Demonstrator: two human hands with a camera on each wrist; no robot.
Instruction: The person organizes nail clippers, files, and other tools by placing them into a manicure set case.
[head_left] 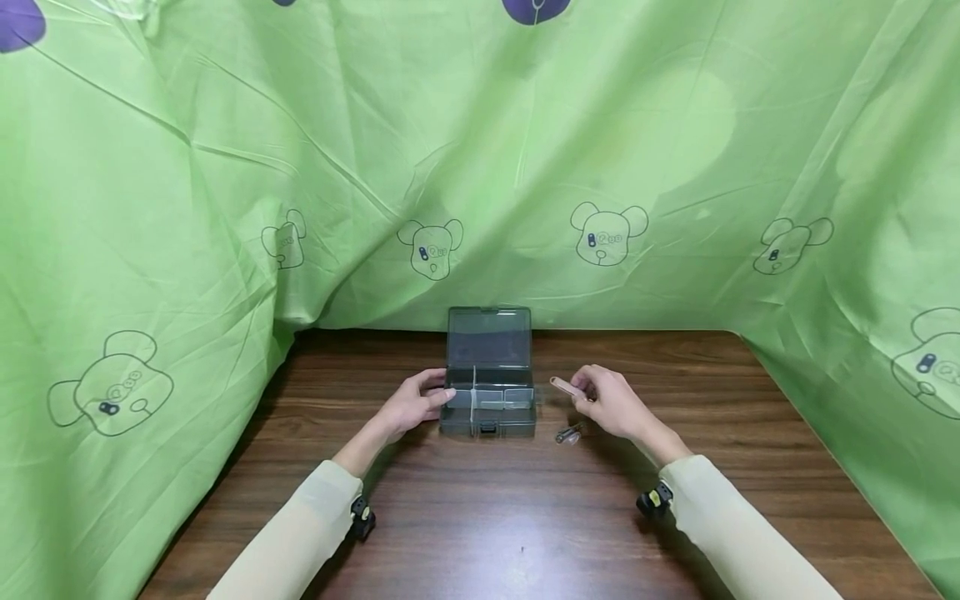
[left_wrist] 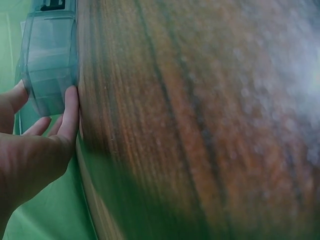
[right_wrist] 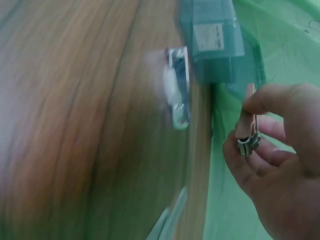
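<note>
A clear grey plastic organizer box (head_left: 487, 428) stands with its lid (head_left: 489, 337) raised and thin dividers inside. My left hand (head_left: 411, 403) holds the box's left end, thumb at the upper edge and fingers along the side; the left wrist view shows this hand (left_wrist: 42, 150) too. To the right of the box, my right hand (head_left: 609, 400) pinches a nail clipper with a pinkish lever (head_left: 567, 387). Its metal end (right_wrist: 246, 146) shows in the right wrist view. Below that hand, a silver nail clipper (head_left: 568, 434) lies on the table, blurred in the right wrist view.
The dark wood-grain table (head_left: 480, 508) meets a green curtain (head_left: 510, 167) printed with bear heads at the back and both sides. Two pale slim tips (right_wrist: 172, 217) appear low in the right wrist view; their kind is unclear. A white label (right_wrist: 209, 37) is on the box.
</note>
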